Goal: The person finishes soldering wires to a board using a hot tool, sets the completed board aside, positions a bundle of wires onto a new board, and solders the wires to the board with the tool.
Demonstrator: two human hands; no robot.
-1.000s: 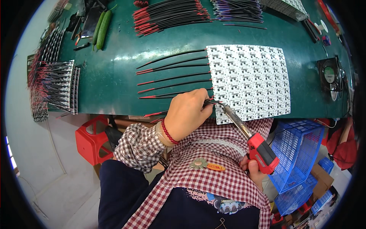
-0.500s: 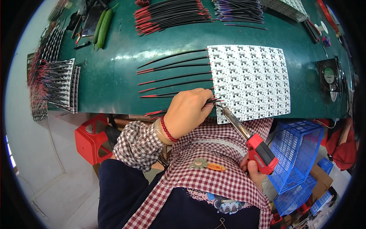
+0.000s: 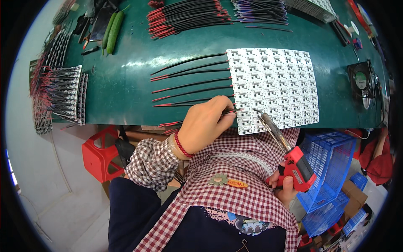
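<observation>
My left hand is nearly closed, pinching wires beside the board, which lies on the table. My right hand curls around the iron, its tip over the board.

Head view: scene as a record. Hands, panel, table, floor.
left hand: pinching black wires at panel's left edge
right hand: gripping red-black soldering iron, tip over panel, contact unclear
white panel: overhangs near edge of green table
table far side: red-ended wire bundle, purple wire bundle
table left: cucumbers
floor: red stool, blue crates
</observation>
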